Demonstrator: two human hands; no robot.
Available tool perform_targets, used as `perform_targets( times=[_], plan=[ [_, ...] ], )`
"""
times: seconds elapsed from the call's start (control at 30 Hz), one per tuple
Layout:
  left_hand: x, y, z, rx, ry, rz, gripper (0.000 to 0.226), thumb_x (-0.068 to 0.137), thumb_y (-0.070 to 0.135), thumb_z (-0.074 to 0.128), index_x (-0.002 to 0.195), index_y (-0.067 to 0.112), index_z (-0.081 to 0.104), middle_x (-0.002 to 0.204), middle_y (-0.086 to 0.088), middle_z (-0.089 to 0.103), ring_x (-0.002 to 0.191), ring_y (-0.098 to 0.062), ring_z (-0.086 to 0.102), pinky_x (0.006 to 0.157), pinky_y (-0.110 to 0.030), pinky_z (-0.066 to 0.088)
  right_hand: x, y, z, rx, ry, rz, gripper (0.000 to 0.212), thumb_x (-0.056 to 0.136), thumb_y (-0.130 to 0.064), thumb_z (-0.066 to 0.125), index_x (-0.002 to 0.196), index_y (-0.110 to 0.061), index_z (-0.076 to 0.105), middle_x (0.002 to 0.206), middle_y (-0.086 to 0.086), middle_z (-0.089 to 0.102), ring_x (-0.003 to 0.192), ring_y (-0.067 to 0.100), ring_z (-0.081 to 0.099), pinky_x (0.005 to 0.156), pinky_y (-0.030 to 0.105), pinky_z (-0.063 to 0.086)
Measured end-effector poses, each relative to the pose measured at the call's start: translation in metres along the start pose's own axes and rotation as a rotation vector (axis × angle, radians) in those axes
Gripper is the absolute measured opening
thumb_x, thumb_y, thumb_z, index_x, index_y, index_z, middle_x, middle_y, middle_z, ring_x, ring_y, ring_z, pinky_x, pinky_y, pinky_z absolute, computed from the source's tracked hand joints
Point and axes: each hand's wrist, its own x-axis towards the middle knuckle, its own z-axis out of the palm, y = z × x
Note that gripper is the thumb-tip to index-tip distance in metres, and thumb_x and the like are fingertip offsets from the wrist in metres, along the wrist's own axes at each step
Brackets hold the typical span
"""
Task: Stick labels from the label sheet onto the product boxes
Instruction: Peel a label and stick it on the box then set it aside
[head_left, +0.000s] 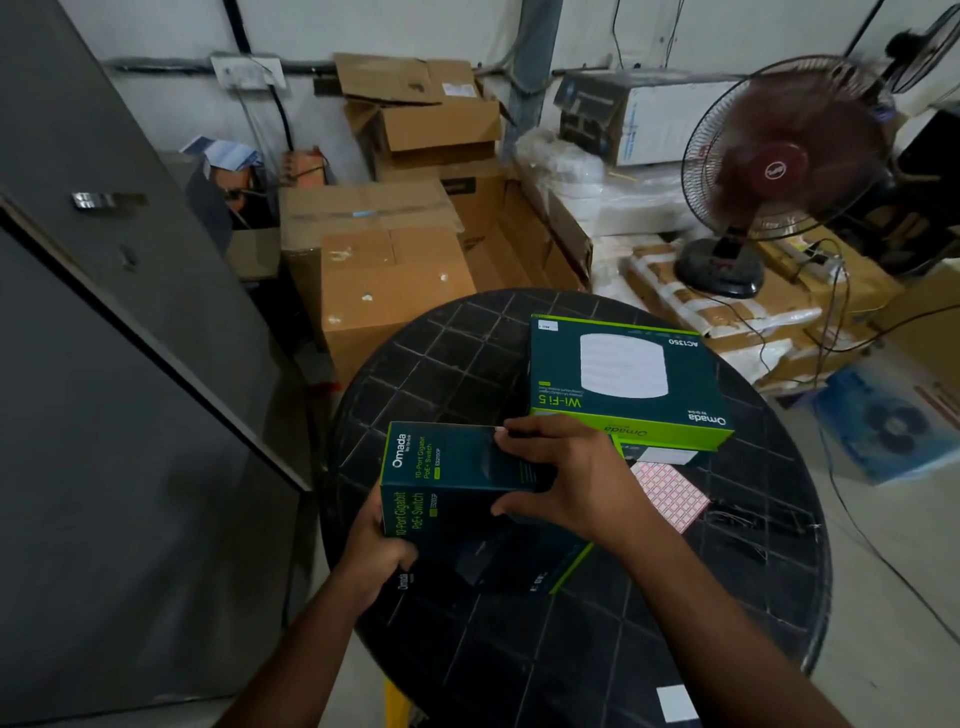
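A dark green switch box is held above the round black table, with another dark box lying under it. My left hand grips the held box at its near left corner. My right hand clamps its right end, fingers over the top and thumb on the front face. A larger green Wi-Fi 5 box lies flat on the far part of the table, a small white label at its far left corner. The pink label sheet lies to the right of my right hand, partly covered by it.
Stacked cardboard boxes stand behind the table. A running pedestal fan stands at the right on wrapped parcels, its cables trailing across the floor. A grey cabinet fills the left side. A small white patch lies at the table's near edge.
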Motion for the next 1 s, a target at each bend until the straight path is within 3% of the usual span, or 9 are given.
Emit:
perform_targets(
  times=[0.17, 0.27, 0.33, 0.53, 0.67, 0.77, 0.87, 0.93, 1.0],
  plan=[
    [0.007, -0.004, -0.001, -0.005, 0.007, -0.015, 0.069, 0.063, -0.034, 0.049, 0.108, 0.018, 0.059, 0.084, -0.011, 0.065, 0.08, -0.025, 0.06, 0.053, -0.033, 0.043, 0.0, 0.003, -0.003, 0.138, 0.057, 0.063, 0.053, 0.051, -0.049, 0.096, 0.085, -0.021, 0.067, 0.151, -0.01, 0.051, 0.126, 0.001, 0.059, 0.095, 0.026, 0.054],
    [0.007, -0.006, -0.004, -0.01, 0.005, -0.015, 0.07, 0.064, -0.034, 0.051, 0.107, 0.02, 0.059, 0.087, -0.013, 0.066, 0.08, -0.026, 0.061, 0.055, -0.034, 0.045, 0.004, 0.0, -0.004, 0.075, -0.003, 0.102, 0.077, 0.053, -0.062, 0.09, 0.117, -0.029, 0.065, 0.164, -0.015, 0.028, 0.131, 0.003, 0.055, 0.097, 0.025, 0.053],
    [0.008, -0.009, -0.006, -0.014, 0.016, -0.014, 0.068, 0.064, -0.034, 0.051, 0.105, 0.019, 0.059, 0.086, -0.014, 0.066, 0.078, -0.026, 0.061, 0.055, -0.034, 0.045, 0.007, -0.001, -0.001, 0.033, -0.032, 0.068, 0.081, 0.059, -0.065, 0.085, 0.129, -0.028, 0.067, 0.164, -0.011, 0.03, 0.125, 0.006, 0.059, 0.098, 0.03, 0.055],
    [0.01, -0.018, -0.011, -0.041, 0.014, -0.015, 0.064, 0.062, -0.034, 0.052, 0.107, 0.011, 0.059, 0.084, -0.016, 0.065, 0.076, -0.028, 0.061, 0.055, -0.035, 0.045, 0.01, -0.006, 0.008, 0.057, -0.057, 0.026, 0.073, 0.064, -0.058, 0.086, 0.123, -0.017, 0.074, 0.151, -0.012, 0.05, 0.125, 0.002, 0.059, 0.101, 0.032, 0.053],
    [0.011, -0.011, -0.011, -0.114, -0.041, 0.043, 0.073, 0.046, -0.02, 0.055, 0.113, 0.009, 0.061, 0.073, -0.009, 0.064, 0.064, -0.022, 0.058, 0.042, -0.029, 0.039, 0.007, 0.0, 0.002, -0.128, 0.088, 0.019, 0.061, 0.062, -0.062, 0.084, 0.107, -0.021, 0.074, 0.153, -0.007, 0.049, 0.137, 0.02, 0.051, 0.109, 0.057, 0.042],
    [0.016, -0.001, -0.009, -0.265, -0.054, 0.023, 0.074, 0.033, -0.008, 0.049, 0.104, 0.006, 0.065, 0.068, -0.006, 0.066, 0.065, -0.027, 0.057, 0.042, -0.026, 0.038, -0.01, 0.02, -0.005, -0.428, 0.192, 0.233, 0.086, 0.064, -0.073, 0.077, 0.137, -0.034, 0.055, 0.166, -0.003, 0.026, 0.151, 0.031, 0.027, 0.118, 0.063, 0.024],
    [0.02, 0.015, -0.007, -0.442, -0.099, -0.084, 0.072, 0.031, 0.0, 0.048, 0.101, -0.003, 0.062, 0.075, -0.011, 0.07, 0.069, -0.034, 0.063, 0.055, -0.03, 0.047, -0.048, 0.047, 0.002, 0.029, 0.177, 0.551, 0.104, 0.07, -0.081, 0.066, 0.155, -0.044, 0.02, 0.168, -0.006, 0.014, 0.155, 0.021, 0.016, 0.121, 0.055, 0.027],
    [0.024, 0.029, -0.001, -0.493, -0.147, -0.164, 0.074, 0.036, 0.009, 0.052, 0.107, -0.003, 0.061, 0.081, -0.016, 0.07, 0.067, -0.034, 0.066, 0.06, -0.034, 0.054, -0.071, 0.058, 0.01, 0.488, 0.099, 0.628, 0.094, 0.079, -0.072, 0.066, 0.153, -0.052, 0.011, 0.157, -0.016, 0.04, 0.145, 0.012, 0.039, 0.116, 0.05, 0.039],
    [0.026, 0.047, 0.014, -0.502, -0.135, -0.147, 0.068, 0.05, 0.01, 0.054, 0.117, 0.002, 0.056, 0.089, -0.018, 0.067, 0.071, -0.033, 0.065, 0.059, -0.036, 0.055, -0.086, 0.06, 0.01, 0.746, 0.073, 0.67, 0.075, 0.095, -0.043, 0.066, 0.15, -0.051, 0.017, 0.134, -0.004, 0.066, 0.122, 0.017, 0.064, 0.1, 0.04, 0.054]
  ],
)
